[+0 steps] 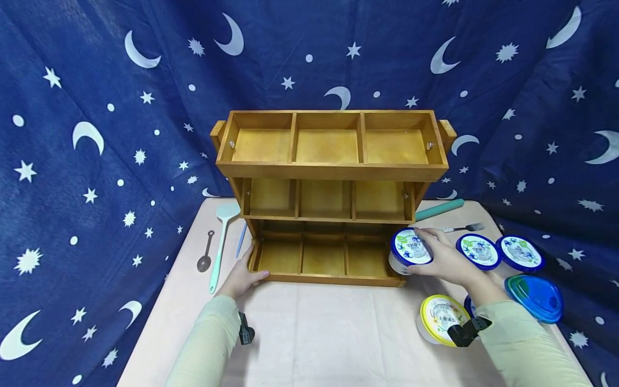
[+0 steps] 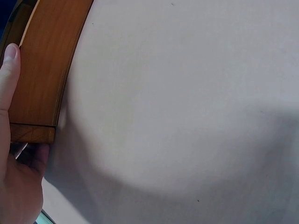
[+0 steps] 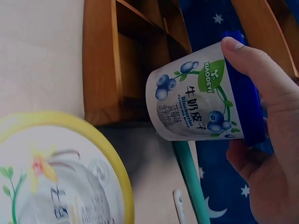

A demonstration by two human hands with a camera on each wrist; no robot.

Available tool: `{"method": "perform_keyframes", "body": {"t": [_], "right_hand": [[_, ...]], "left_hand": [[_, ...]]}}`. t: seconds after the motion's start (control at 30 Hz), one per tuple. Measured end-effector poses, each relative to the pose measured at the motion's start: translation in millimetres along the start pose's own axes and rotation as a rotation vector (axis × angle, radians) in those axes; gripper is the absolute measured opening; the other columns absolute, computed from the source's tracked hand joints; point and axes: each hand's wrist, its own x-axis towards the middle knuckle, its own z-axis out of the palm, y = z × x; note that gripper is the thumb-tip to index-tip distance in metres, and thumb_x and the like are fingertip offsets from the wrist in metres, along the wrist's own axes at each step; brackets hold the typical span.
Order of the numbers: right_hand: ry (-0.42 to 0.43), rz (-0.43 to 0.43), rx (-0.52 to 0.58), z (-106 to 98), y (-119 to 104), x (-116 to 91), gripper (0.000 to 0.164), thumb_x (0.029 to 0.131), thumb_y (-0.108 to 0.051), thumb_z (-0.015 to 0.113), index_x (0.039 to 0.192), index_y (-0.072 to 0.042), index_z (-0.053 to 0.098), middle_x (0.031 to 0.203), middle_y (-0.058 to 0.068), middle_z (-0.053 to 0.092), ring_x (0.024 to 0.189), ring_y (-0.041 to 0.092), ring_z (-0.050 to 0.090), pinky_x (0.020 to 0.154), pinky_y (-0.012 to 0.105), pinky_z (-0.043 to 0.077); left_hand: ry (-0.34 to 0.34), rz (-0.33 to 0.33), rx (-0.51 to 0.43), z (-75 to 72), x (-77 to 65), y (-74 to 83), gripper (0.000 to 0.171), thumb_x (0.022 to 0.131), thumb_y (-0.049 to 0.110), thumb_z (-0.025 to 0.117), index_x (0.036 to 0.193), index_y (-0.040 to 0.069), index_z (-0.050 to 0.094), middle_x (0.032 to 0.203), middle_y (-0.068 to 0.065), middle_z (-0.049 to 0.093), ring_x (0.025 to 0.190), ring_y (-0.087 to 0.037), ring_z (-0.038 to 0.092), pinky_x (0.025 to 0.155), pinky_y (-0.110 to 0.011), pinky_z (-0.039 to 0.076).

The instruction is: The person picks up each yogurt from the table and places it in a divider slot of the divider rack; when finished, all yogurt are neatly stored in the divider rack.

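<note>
A three-tier wooden organizer (image 1: pixel 309 171) with divided compartments stands in the middle of the table. At its lowest tier, my left hand (image 1: pixel 242 275) grips the left front corner, thumb at the front and fingers round the end; the left wrist view shows that wooden corner (image 2: pixel 46 93) between them. My right hand (image 1: pixel 444 257) holds a white blueberry tub (image 3: pixel 194 95) by its blue lid (image 3: pixel 247 98). In the head view the tub overlaps the right end of the lowest tier; the right wrist view shows it tilted in the hand, its base toward the organizer.
A yellow-lidded tub (image 1: pixel 442 320) stands below the right forearm. Two blue-lidded tubs (image 1: pixel 479 251) and a blue plastic lid (image 1: pixel 534 298) are farther right. A fork (image 1: pixel 466 227) and teal roll (image 1: pixel 440 209) lie behind; a spatula (image 1: pixel 222 244) and brown spoon (image 1: pixel 205 258) lie left.
</note>
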Motion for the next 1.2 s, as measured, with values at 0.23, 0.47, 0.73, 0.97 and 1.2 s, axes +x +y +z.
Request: {"method": "perform_keyframes", "body": {"t": [0.23,0.47,0.73,0.97,1.2], "right_hand": [[0.017,-0.043,-0.011,17,-6,14,0.107,0.066,-0.055,0.078,0.145,-0.004,0.028,0.144,0.026,0.017,0.123,0.048,0.032,0.092,0.066,0.035],[0.024,-0.062,0.038,38,-11,30,0.104,0.065,-0.047,0.082,0.143,0.000,0.031,0.143,0.030,0.018,0.127,0.047,0.027,0.099,0.064,0.028],[0.073,-0.132,0.028,54,-19,44,0.101,0.063,-0.040,0.084,0.139,0.004,0.036,0.139,0.030,0.027,0.124,0.044,0.030,0.099,0.060,0.031],[0.058,-0.153,0.039,69,-17,46,0.101,0.060,-0.037,0.086,0.139,0.003,0.037,0.137,0.028,0.029,0.121,0.044,0.037,0.099,0.057,0.034],[-0.006,-0.102,0.060,75,-18,46,0.102,0.063,-0.036,0.085,0.141,0.004,0.033,0.139,0.029,0.026,0.122,0.047,0.035,0.098,0.061,0.033]], "left_hand": [[0.000,0.014,-0.011,0.3,1.3,-2.6,0.100,0.081,0.030,0.074,0.152,0.013,0.007,0.150,-0.024,0.021,0.135,-0.043,0.024,0.110,-0.052,0.019],[-0.001,0.019,-0.009,0.2,0.3,-2.7,0.099,0.081,0.031,0.074,0.152,0.012,0.007,0.151,-0.024,0.019,0.135,-0.043,0.023,0.110,-0.052,0.018],[0.006,0.007,-0.020,0.7,0.8,-1.5,0.099,0.081,0.031,0.074,0.152,0.016,0.008,0.152,-0.022,0.018,0.136,-0.042,0.022,0.110,-0.053,0.017],[0.007,0.017,-0.027,1.9,2.1,-2.2,0.099,0.080,0.031,0.075,0.152,0.016,0.008,0.152,-0.021,0.019,0.135,-0.041,0.023,0.110,-0.051,0.018],[0.017,0.011,-0.026,2.7,1.4,-4.6,0.099,0.080,0.031,0.075,0.152,0.017,0.008,0.150,-0.023,0.022,0.135,-0.042,0.025,0.110,-0.051,0.018]]}}
